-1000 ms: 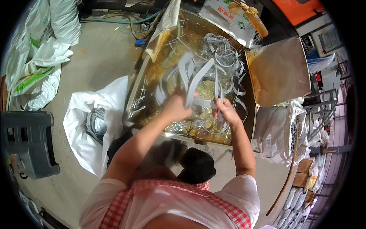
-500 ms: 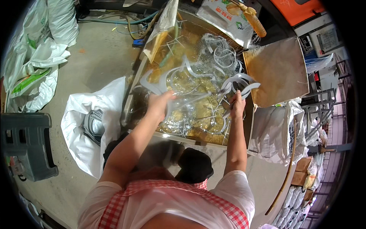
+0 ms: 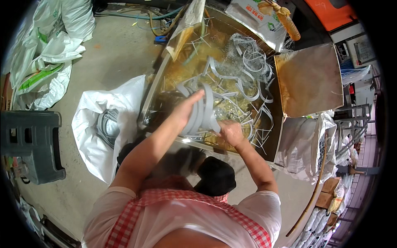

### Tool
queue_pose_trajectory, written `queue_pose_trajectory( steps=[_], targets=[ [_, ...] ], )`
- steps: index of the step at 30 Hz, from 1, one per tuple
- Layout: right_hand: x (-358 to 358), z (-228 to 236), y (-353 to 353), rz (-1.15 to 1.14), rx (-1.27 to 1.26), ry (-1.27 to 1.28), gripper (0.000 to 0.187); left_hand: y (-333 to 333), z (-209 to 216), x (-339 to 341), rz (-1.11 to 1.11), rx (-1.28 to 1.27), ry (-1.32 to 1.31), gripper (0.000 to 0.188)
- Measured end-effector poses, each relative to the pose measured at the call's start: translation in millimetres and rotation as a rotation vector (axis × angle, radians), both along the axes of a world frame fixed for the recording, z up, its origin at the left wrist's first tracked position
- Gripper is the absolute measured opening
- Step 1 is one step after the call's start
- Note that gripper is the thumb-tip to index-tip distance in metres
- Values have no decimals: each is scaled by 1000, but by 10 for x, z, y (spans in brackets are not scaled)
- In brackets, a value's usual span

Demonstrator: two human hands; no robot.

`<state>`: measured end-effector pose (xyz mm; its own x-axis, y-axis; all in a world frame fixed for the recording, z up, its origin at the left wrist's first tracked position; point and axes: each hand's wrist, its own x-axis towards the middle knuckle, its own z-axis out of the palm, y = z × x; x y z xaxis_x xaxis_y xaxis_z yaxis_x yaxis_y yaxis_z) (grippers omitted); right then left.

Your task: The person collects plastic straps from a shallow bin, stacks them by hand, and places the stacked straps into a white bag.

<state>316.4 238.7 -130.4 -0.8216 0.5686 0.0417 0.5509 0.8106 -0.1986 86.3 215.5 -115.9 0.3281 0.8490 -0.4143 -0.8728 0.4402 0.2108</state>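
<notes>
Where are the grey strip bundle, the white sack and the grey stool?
grey strip bundle (image 3: 201, 110), head view, middle of the curved strips.
white sack (image 3: 93, 146), head view, bare front fabric.
grey stool (image 3: 29, 142), head view, top surface.

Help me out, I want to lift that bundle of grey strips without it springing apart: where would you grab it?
Probably at the bundle of grey strips where the bands lie stacked. Left hand flat on the left face, right hand pinching the lower end from the right, since the loops curve and fan out above.

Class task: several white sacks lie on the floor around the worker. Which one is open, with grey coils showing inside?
The white sack just left of the tank, near the left hand. Its mouth gapes, showing grey coils; the other sacks show none.
</notes>
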Motion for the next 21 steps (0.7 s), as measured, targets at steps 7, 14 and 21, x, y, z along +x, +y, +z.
queue_pose_trajectory(
  steps=[7,14,21],
  targets=[
    [-270,175,56,174,71,-19,27,-55,81,-94,10,216,11,44],
    [-172,-31,-118,-422,-111,446,34,-39,112,-159,50,166,63,47],
    [-929,160,-314,-647,-532,1433,44,-80,83,-59,149,178,-103,45]
  ],
)
